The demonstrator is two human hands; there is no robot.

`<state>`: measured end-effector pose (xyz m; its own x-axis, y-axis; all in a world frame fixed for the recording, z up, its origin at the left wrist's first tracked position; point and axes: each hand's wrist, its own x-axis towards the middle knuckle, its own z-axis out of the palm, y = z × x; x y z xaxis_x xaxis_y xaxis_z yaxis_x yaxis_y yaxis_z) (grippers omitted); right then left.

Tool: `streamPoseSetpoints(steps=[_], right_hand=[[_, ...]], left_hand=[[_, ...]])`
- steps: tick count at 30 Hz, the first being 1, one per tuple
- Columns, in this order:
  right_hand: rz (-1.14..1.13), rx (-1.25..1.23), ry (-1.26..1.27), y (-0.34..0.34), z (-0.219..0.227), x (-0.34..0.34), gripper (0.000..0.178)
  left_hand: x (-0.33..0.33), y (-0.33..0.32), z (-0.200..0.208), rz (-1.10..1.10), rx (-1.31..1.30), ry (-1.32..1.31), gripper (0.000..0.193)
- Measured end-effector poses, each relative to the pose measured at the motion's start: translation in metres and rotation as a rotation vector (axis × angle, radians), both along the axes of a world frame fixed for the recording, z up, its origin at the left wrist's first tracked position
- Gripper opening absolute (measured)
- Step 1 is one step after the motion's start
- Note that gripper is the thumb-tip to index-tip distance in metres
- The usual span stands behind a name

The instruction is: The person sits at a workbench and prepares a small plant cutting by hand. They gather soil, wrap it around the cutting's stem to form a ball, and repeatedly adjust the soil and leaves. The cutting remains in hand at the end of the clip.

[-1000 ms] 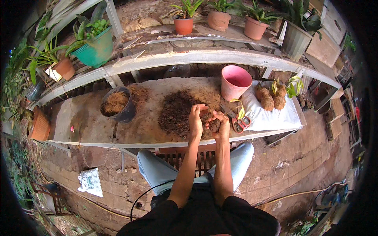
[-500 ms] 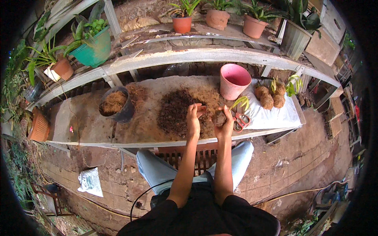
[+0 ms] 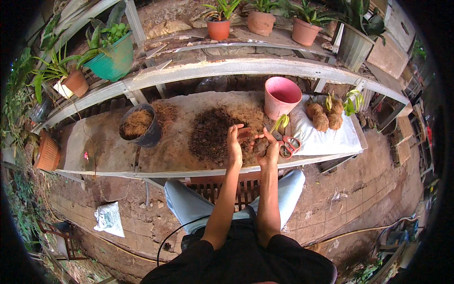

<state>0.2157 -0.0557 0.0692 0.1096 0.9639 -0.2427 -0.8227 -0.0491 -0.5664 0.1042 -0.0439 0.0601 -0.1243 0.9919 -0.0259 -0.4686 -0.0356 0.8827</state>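
Note:
In my right hand [image 3: 270, 152] is a seedling [image 3: 282, 121] with yellow-green leaves; its dark, soil-covered root ball [image 3: 259, 146] rests against the palm, partly hidden by the fingers. My left hand [image 3: 234, 144] faces it from the left, fingers stretched out and holding nothing. Beneath and beside that hand spreads a heap of dark soil [image 3: 204, 135] on the bench. Red-handled scissors [image 3: 290, 145] lie just right of my right hand. Beyond the hands stands a pink pot [image 3: 278, 108].
Several fibre-wrapped root balls [image 3: 320, 122] with leaves sit on a white sack [image 3: 307, 144] at the right. A black pot [image 3: 150, 135] of coconut fibre stands to the left. Along the back runs a metal rail [image 3: 213, 68], with potted plants behind it. An orange planter [image 3: 47, 151] is at the far left end.
The seedling has turned in my right hand, so its leaves now point more upright and further left. My left hand stays nearly in place, a touch further right.

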Motion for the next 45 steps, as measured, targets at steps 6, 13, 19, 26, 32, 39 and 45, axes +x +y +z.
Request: streamPoseSetpoints(steps=[6, 13, 19, 26, 32, 39, 45], right_hand=[[-0.075, 0.202, 0.177, -0.003, 0.012, 0.002, 0.027], [0.037, 0.232, 0.361, -0.010, 0.014, 0.000, 0.026], [0.189, 0.208, 0.354, -0.001, -0.001, -0.001, 0.032], [0.131, 0.036, 0.142, -0.001, -0.002, 0.001, 0.027], [0.075, 0.105, -0.108, 0.000, 0.000, 0.001, 0.021], [0.039, 0.210, -0.128, 0.000, 0.005, -0.032, 0.031], [-0.161, 0.237, -0.592, -0.002, 0.004, -0.043, 0.064]], left_hand=[[-0.002, 0.002, -0.004, 0.008, -0.013, 0.018, 0.056], [-0.001, 0.002, -0.007, 0.018, -0.013, -0.008, 0.052], [0.001, 0.006, -0.012, 0.008, -0.016, -0.081, 0.050], [0.001, 0.001, -0.004, 0.015, -0.012, -0.063, 0.048], [0.001, 0.003, -0.007, -0.012, 0.031, 0.002, 0.045], [0.020, -0.014, 0.016, 0.194, 0.536, 0.392, 0.030], [0.011, -0.025, 0.026, 0.114, 0.229, 0.267, 0.020]])
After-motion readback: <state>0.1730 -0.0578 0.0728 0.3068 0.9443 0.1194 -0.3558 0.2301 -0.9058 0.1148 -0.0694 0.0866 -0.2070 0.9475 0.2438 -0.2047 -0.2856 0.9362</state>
